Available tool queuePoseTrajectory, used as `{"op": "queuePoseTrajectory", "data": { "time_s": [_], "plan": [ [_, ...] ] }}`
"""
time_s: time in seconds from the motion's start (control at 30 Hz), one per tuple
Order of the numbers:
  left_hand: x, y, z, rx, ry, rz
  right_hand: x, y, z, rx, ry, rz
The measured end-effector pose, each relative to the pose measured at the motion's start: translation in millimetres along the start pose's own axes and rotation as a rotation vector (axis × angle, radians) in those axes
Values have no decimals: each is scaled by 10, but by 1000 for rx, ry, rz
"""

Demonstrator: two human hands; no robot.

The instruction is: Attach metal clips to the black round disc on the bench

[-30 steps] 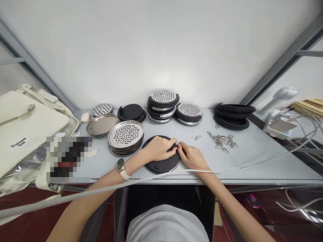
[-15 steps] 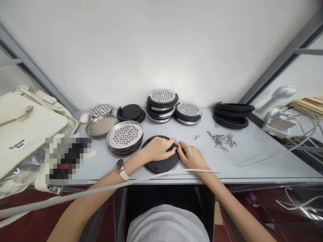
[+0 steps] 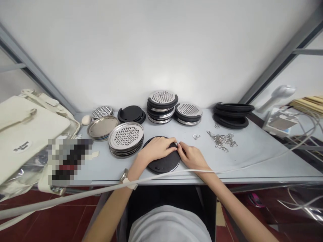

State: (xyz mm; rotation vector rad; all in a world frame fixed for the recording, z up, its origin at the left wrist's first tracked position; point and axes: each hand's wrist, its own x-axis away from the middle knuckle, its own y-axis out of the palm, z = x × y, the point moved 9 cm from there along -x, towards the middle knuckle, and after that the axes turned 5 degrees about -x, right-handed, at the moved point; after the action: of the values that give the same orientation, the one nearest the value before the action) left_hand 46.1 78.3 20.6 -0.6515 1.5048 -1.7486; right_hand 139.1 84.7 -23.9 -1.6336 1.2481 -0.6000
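Observation:
A black round disc (image 3: 165, 164) with a thin silvery edge lies flat near the table's front edge. My left hand (image 3: 158, 148) rests across its top, fingers bent and closed at its upper right rim. From the right, my right hand (image 3: 191, 156) meets it there, thumb and forefinger pinched. A tiny shiny metal piece shows between the fingertips; its exact shape is mostly hidden. To the left stands a stack of round metal grater plates (image 3: 126, 135). Several small metal clips (image 3: 223, 139) lie loose to the right, with a few more (image 3: 196, 136) nearer my hands.
Behind stand stacked black-rimmed graters (image 3: 163, 97), a lower pair (image 3: 188, 109), black discs (image 3: 130, 114) and black rings (image 3: 233, 121). Plain metal plates (image 3: 103, 127) sit left, beside a cream bag (image 3: 37, 117). A white cable (image 3: 101, 192) crosses in front of both forearms.
My left wrist and forearm have swung inward to the right and the watch has turned. Both hands stay at the same rim of the disc. The view has shifted slightly.

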Motion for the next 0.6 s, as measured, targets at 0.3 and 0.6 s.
{"op": "queuePoseTrajectory", "data": {
  "time_s": [0.3, 0.6],
  "plan": [
    [97, 78, -67, 122, -313, 82, 1, -4, -3, 20, 15, 1],
    [267, 102, -24, 159, -353, 263, 6, 1, -25, 5, -20, 12]
  ]
}}
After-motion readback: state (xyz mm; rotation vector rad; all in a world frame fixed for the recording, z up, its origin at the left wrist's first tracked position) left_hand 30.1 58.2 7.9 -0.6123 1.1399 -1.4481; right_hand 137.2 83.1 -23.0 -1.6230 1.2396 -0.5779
